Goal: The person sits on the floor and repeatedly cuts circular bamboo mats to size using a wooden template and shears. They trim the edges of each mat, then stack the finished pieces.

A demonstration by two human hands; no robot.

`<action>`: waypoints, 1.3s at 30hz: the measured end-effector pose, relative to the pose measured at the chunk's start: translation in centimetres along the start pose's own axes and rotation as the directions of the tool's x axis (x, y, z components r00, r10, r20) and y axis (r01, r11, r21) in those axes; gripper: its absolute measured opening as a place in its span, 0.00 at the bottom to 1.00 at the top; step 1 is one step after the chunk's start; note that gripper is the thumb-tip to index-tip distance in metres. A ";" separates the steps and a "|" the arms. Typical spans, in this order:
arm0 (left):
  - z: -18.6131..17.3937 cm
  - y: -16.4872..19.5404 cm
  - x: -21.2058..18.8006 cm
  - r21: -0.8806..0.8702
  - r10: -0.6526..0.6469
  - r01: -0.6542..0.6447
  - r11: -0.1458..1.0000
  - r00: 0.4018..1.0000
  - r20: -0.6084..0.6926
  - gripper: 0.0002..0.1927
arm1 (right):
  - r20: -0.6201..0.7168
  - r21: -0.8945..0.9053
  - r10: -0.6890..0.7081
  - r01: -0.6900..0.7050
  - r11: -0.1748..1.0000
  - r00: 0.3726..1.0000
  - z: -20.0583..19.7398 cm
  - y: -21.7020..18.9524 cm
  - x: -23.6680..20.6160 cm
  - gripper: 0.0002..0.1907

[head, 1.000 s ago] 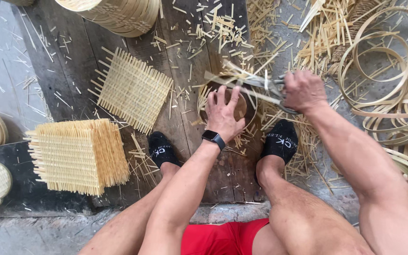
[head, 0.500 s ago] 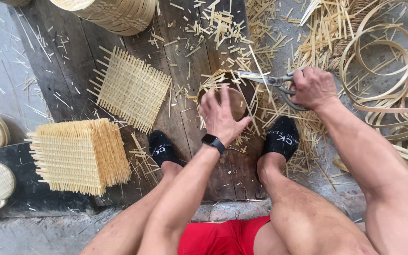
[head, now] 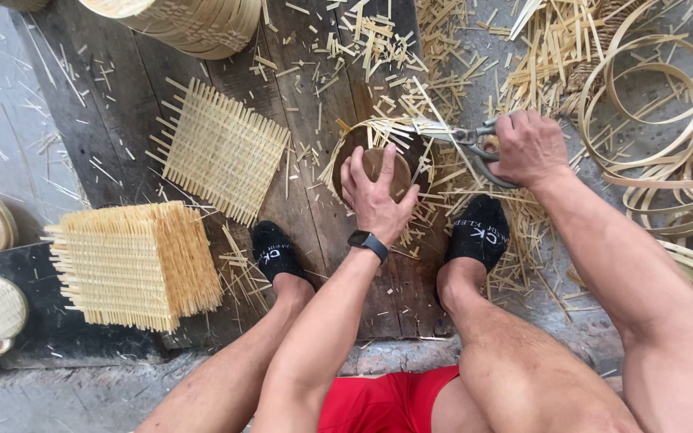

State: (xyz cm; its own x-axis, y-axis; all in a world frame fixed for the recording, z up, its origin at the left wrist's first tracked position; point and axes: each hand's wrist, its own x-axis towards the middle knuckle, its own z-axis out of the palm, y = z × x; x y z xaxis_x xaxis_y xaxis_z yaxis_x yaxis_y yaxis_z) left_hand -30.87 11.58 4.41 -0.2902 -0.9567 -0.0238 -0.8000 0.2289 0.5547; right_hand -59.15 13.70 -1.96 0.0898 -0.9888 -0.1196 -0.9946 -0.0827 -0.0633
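Two closed grips: shears (head: 459, 138), basket (head: 378, 156).

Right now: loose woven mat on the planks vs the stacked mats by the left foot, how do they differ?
The single woven mat lies flat, one layer thick, turned at an angle on the dark planks; the stack of mats is piled many layers high and sits squarer to the view. The single mat lies farther from the person, the stack nearer, beside the left foot. Neither is touched by the hands. Both are pale bamboo weave, roughly square, with strip ends sticking out along the edges.
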 end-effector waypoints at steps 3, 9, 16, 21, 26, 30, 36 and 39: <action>0.3 -0.4 0.3 0.049 0.021 -0.022 0.999 0.999 0.038 0.45 | -0.277 -0.213 -0.085 0.025 0.977 0.957 -0.2 -1.8 1.1 0.32; -0.8 -1.6 1.0 0.056 0.167 -0.176 0.983 0.976 0.141 0.45 | 0.313 -0.010 0.106 -0.109 0.994 0.944 -1.6 -1.1 0.9 0.22; -2.3 -2.7 2.5 -0.012 0.325 -0.336 0.942 0.900 0.291 0.45 | -0.109 -0.215 -0.061 0.036 0.976 0.992 0.0 -1.4 1.9 0.17; -2.4 -2.5 2.2 0.064 0.288 -0.316 0.947 0.918 0.272 0.54 | 0.164 -0.073 0.021 -0.009 0.997 0.986 -0.1 -0.5 1.3 0.10; 0.1 -0.5 0.8 0.033 -0.019 0.017 0.999 0.997 0.077 0.61 | -0.135 -0.195 -0.082 0.055 0.979 0.987 -0.5 -0.4 1.6 0.22; 0.3 -1.3 1.0 0.051 0.052 -0.061 0.997 0.985 0.163 0.59 | -0.089 -0.161 -0.063 0.048 0.986 0.994 -1.0 -0.9 2.1 0.19; -0.9 -1.7 1.9 0.069 0.110 -0.136 0.988 0.949 0.296 0.57 | 0.106 -0.094 -0.019 0.029 0.995 0.994 -1.5 0.5 1.1 0.18; -1.8 -1.7 2.6 0.060 0.157 -0.189 0.980 0.925 0.346 0.58 | -0.073 -0.304 -0.107 0.080 0.949 0.992 0.0 -0.5 2.0 0.22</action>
State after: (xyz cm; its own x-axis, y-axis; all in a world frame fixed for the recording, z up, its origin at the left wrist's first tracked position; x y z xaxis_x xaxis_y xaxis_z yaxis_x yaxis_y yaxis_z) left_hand -29.36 8.35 4.89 -0.5759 -0.7865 -0.2230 -0.7610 0.4160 0.4978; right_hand -58.44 11.79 -2.12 0.1920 -0.9806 -0.0395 -0.9528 -0.1959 0.2319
